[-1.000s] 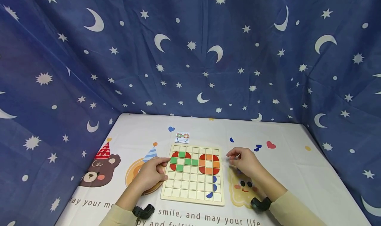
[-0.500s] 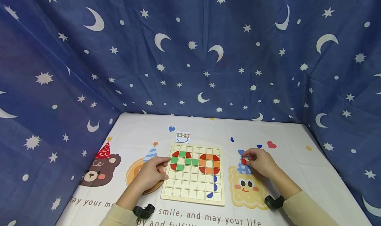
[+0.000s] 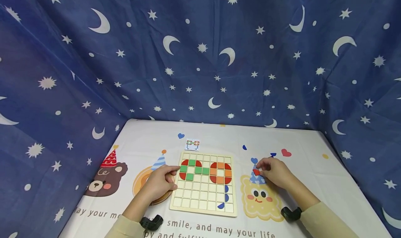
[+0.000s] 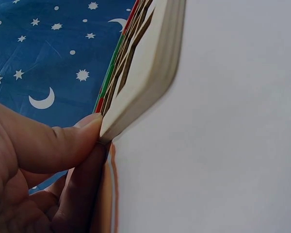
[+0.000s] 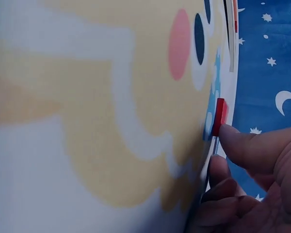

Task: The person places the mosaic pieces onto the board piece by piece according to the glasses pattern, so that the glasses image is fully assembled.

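A wooden grid board point(image 3: 194, 196) lies on the table, bearing red, green and orange tiles in two ring shapes plus several blue half-round pieces. My left hand point(image 3: 160, 184) touches the board's left edge, index finger stretched out and thumb lower along that side. The left wrist view has the thumb point(image 4: 70, 141) tip against the board's rim. Right of the board, my right hand point(image 3: 274, 172) pinches a small red tile point(image 3: 257, 172) over the printed blue party hat. The right wrist view has this red tile at the thumb tip, its thin edge turned to the camera.
Behind the board lies a small pattern card point(image 3: 192, 144). A loose blue half-round piece point(image 3: 244, 147) lies farther back right, and another blue piece point(image 3: 273, 155) lies just beyond my right hand. A starry blue curtain point(image 3: 200, 57) hangs around the table's back and left.
My right hand has moved right, away from the board's edge, and the red tile now shows at its fingertips, tilted differently than half a second ago. The left hand stays put.
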A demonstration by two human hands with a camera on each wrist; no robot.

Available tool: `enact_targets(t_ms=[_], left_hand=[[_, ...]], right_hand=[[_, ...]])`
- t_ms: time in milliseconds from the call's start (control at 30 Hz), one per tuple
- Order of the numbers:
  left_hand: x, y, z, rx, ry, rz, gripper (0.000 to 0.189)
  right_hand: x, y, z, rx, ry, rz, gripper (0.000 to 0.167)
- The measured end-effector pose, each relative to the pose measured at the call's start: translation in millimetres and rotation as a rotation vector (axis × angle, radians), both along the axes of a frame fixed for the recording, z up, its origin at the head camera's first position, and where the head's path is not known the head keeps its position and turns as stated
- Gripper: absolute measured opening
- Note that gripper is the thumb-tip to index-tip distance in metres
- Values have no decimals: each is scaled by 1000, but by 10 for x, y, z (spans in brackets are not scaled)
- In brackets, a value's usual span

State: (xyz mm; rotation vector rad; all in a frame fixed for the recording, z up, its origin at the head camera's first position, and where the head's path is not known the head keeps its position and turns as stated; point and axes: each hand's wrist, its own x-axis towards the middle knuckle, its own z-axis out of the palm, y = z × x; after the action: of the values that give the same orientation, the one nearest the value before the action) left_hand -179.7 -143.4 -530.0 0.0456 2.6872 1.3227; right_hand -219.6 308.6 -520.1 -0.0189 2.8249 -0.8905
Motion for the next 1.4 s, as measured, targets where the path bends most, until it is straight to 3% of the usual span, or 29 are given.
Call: enact_targets(t_ms=[167, 333, 567, 867, 1067, 1400], left_hand=[[0, -13, -9, -8, 2, 6, 68], [1, -4, -8, 3, -1, -3, 67], [-10, 5, -6, -11, 16, -7, 67], [-13, 4, -7, -14, 21, -7, 66], [-16, 3, -10, -12, 16, -8, 66], [-23, 1, -18, -12, 16, -11, 65]], right_hand=[[-7, -61, 0, -5, 27, 77, 29], [15, -113, -21, 13, -1, 130, 25], [44, -153, -19, 47, 16, 123, 17], [52, -306, 16, 46, 55, 125, 21], [53, -491, 12, 31, 24, 121, 29], [52, -604, 11, 72, 24, 110, 26]])
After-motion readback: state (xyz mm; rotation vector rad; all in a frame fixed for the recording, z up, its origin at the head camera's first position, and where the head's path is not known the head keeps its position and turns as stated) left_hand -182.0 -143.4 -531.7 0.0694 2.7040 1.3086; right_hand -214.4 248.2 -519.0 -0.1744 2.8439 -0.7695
